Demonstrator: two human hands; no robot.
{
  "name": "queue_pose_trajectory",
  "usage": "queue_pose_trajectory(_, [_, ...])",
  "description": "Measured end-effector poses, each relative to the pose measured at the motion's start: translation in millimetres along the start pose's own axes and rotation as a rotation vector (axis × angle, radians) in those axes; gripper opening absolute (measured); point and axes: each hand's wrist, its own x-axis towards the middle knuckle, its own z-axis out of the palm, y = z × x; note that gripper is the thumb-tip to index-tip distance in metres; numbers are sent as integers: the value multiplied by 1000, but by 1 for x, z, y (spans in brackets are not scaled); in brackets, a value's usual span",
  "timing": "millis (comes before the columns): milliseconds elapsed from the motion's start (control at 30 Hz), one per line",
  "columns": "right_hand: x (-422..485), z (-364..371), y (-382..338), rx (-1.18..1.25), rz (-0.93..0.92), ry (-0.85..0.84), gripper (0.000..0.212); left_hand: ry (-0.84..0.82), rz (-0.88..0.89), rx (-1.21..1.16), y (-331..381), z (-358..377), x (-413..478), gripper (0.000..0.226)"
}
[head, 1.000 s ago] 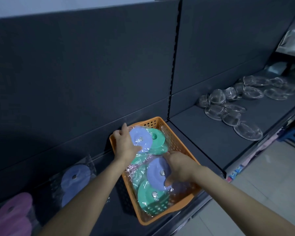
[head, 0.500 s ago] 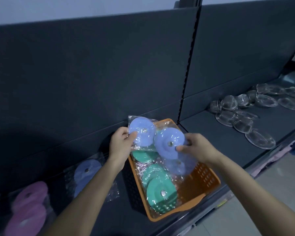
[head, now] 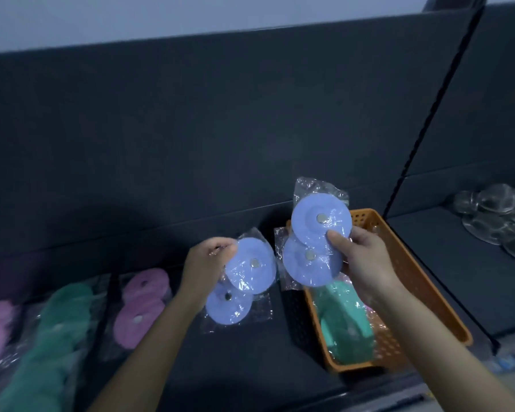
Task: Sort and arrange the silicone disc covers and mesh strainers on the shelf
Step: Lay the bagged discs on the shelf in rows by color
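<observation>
Colour-sorting: our left fingers (head: 220,247) pinch one bagged lilac silicone disc pack (head: 250,270), right fingers (head: 336,237) grip a second pack (head: 309,263); next, we'd probably shelve both beside the pink silicone discs (head: 143,304).

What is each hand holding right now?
Left hand: pinches a clear-wrapped blue round silicone disc cover packet.
Right hand: grips another clear-wrapped packet of two blue round silicone disc covers.

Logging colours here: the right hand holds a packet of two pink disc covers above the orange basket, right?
Not quite. The head view shows the right hand gripping a packet of two blue disc covers, not pink, above the orange basket.
</observation>
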Motion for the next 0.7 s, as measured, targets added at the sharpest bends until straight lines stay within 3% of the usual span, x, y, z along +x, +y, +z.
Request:
queue_pose_trajectory(300, [-22,51,29,-107,-16,71,17,-53,-81,173,-60,-35,-22,11])
queue_pose_trajectory(433, [-35,62,40,-80,18,56,9,-88,-119,136,-80,-29,-25,13])
queue_pose_trajectory(600, [-49,66,62,-208,-36,72,13,-128,-175,116,-85,-28,-28,46])
queue_pose_trajectory(700, [-52,67,75,-203,5,70,15,-187,-75,408,-86,-31,-32,57])
